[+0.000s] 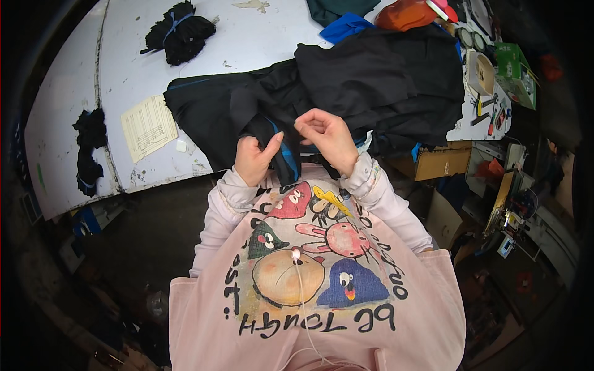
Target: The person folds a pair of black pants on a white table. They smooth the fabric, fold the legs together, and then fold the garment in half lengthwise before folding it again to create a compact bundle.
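Note:
My left hand [254,157] grips a fold of black fabric [284,155] with a blue strip along it, thumb on top. The held part hangs over the table's front edge, close to my printed apron. To its right, my right hand [327,137] is raised with curled fingers, thumb and forefinger tips close together. Whether something thin, such as a thread, is between them is too small to tell. Under and beyond both hands spreads a heap of black cloth pieces [357,69], with a blue edge showing at its left end.
A tied bundle of black strips [185,35] lies at the back left, another dark bundle [89,150] at far left. A paper sheet with writing [149,127] is left of the cloth. Right are a green box [515,74], hand tools [487,111] and a cardboard box [443,161].

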Motion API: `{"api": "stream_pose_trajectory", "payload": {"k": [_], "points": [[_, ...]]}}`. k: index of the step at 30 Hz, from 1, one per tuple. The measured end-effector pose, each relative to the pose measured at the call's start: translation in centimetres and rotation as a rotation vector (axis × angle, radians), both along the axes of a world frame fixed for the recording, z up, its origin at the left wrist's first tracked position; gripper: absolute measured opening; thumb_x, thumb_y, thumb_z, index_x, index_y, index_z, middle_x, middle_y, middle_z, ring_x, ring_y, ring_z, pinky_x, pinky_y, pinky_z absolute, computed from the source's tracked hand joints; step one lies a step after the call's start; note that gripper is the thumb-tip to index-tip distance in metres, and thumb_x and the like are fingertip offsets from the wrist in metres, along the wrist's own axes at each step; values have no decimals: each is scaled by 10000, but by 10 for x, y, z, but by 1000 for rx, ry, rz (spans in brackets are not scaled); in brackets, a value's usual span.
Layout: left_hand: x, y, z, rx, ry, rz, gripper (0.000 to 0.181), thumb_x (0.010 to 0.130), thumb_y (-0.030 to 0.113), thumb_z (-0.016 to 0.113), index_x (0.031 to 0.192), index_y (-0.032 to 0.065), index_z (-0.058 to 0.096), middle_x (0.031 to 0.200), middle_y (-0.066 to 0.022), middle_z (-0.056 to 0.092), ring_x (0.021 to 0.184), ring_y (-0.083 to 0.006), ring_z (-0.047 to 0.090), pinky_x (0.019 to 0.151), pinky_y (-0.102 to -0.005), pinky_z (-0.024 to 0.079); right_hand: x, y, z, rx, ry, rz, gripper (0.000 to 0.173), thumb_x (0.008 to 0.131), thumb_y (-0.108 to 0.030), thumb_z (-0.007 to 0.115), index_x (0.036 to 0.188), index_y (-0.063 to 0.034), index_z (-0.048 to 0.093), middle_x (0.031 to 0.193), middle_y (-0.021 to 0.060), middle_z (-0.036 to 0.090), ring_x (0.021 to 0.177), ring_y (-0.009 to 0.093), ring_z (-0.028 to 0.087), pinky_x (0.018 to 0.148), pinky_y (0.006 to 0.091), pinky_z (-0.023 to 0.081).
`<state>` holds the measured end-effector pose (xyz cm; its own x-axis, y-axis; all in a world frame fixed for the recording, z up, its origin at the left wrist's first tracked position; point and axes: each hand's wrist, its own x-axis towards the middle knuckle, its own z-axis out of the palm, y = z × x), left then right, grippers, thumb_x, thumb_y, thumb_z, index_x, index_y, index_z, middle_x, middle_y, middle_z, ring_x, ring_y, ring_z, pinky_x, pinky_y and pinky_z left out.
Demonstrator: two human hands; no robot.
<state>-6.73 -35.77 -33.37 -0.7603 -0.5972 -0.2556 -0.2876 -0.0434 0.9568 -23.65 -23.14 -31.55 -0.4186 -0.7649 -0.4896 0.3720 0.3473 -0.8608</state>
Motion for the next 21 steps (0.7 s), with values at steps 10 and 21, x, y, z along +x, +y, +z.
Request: {"api": "stream_pose_trajectory", "payload": {"k": [10,21], "points": [[11,-2,-3,152,18,79,213,977,170,698,936,-39,711,816,-17,708,722,-86,598,668,-280,490,-153,62,-59,62,501,-322,173,1042,-207,624,1085,-42,652,876,10,639,741,80,612,667,269,582],[17,-6,0,235,16,93,207,978,168,699,949,-36,716,828,-10,711,738,-75,603,672,-278,493,-63,6,29,-87,727,-77,179,888,-180,789,1005,-64,720,950,50,709,834,134,685,744,283,543]]}}
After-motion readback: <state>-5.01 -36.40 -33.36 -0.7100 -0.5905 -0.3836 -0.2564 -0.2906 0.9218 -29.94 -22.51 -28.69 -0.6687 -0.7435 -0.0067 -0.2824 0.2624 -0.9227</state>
